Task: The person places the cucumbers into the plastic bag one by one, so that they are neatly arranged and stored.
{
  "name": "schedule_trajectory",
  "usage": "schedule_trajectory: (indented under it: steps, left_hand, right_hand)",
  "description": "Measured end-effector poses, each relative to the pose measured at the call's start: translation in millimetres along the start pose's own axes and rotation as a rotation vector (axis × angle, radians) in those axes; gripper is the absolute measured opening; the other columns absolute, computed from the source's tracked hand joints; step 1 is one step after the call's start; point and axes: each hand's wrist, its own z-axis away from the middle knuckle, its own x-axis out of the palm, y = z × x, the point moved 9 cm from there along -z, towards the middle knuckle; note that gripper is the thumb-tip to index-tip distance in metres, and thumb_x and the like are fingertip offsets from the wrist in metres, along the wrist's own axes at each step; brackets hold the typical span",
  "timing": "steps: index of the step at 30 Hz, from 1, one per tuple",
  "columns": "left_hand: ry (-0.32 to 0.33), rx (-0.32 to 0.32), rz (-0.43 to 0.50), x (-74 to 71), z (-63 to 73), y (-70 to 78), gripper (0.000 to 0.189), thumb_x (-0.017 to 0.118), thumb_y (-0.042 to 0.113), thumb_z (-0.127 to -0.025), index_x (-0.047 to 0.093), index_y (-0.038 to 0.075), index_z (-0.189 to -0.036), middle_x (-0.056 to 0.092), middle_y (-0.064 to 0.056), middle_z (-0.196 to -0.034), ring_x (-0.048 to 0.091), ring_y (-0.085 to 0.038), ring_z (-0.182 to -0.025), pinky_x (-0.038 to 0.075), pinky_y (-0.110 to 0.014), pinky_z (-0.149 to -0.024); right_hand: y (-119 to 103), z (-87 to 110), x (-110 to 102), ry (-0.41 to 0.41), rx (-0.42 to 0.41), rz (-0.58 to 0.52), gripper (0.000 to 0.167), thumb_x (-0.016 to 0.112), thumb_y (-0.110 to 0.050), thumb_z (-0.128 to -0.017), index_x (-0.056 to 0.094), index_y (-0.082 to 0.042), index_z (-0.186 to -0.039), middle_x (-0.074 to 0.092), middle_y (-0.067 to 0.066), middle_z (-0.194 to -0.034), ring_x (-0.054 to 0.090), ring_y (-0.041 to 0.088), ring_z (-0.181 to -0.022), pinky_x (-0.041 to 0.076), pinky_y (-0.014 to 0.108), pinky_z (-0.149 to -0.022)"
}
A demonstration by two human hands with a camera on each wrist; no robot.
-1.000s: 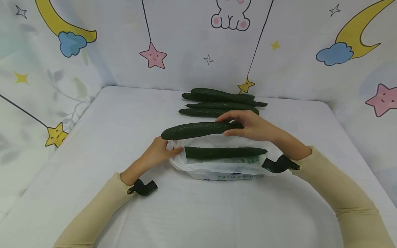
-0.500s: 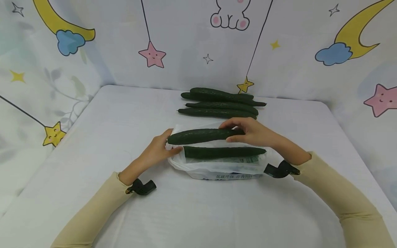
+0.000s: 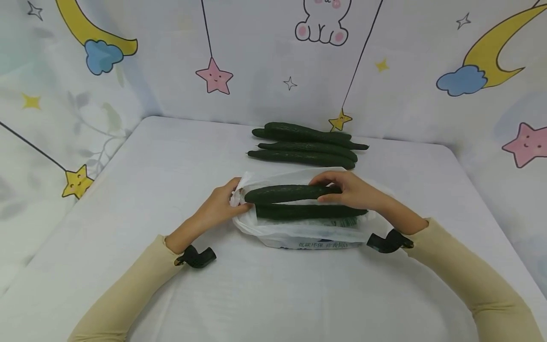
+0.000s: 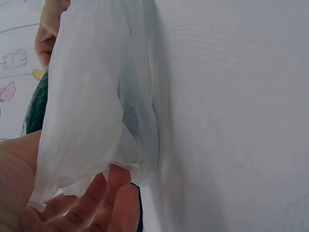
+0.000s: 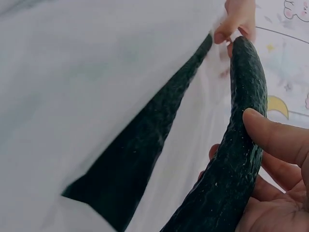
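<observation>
A dark green cucumber (image 3: 282, 193) lies level over the mouth of a white plastic bag (image 3: 278, 232), and my right hand (image 3: 356, 190) grips its right end between thumb and fingers. Just in front of it, a second cucumber (image 3: 303, 212) lies inside the bag, partly covered by the plastic. At the bag's left end, my left hand (image 3: 215, 209) holds the rim, thumb inside and fingers outside. The left wrist view shows the thin plastic (image 4: 87, 96) between its thumb and curled fingers (image 4: 91, 198).
Several more cucumbers (image 3: 305, 158) lie side by side at the back of the table, behind the bag. White cloth (image 3: 239, 294) covers the table. A printed curtain (image 3: 256, 52) hangs along the back edge.
My right hand has brought its cucumber down and to the right, from above the bag to its opening. My left hand has stayed at the bag's left end.
</observation>
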Motion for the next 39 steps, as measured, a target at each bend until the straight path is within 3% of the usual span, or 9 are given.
schedule_trajectory:
  steps: [14, 26, 39]
  left_hand:
    - [0.003, 0.012, -0.003, -0.2, 0.7, 2.3, 0.059, 0.071, 0.013, -0.088, 0.045, 0.001, -0.139, 0.060, -0.021, -0.128, 0.060, -0.032, -0.109, 0.050, -0.049, -0.087]
    - [-0.008, 0.008, -0.002, 0.6, 0.7, 2.0, 0.060, 0.071, 0.013, -0.088, 0.044, 0.000, -0.140, 0.058, -0.022, -0.129, 0.060, -0.032, -0.108, 0.050, -0.047, -0.086]
    - [-0.016, -0.009, -0.024, 1.8, 0.7, 0.5, 0.059, 0.070, 0.017, -0.090, 0.043, 0.002, -0.141, 0.060, -0.020, -0.126, 0.061, -0.032, -0.107, 0.050, -0.047, -0.085]
  right_hand:
    - [15, 0.7, 3, -0.003, 0.050, 0.013, 0.037, 0.072, -0.004, -0.087, 0.062, 0.001, -0.122, 0.064, 0.011, -0.118, 0.058, 0.025, -0.107, 0.048, 0.039, -0.086]
    - [15, -1.5, 8, -0.013, 0.033, 0.067, 0.036, 0.072, -0.004, -0.088, 0.062, 0.000, -0.122, 0.064, 0.012, -0.118, 0.058, 0.024, -0.102, 0.049, 0.042, -0.085]
    - [18, -1.7, 14, -0.048, 0.019, 0.166, 0.036, 0.068, -0.006, -0.091, 0.061, 0.003, -0.125, 0.064, 0.017, -0.123, 0.059, 0.032, -0.112, 0.048, 0.051, -0.090]
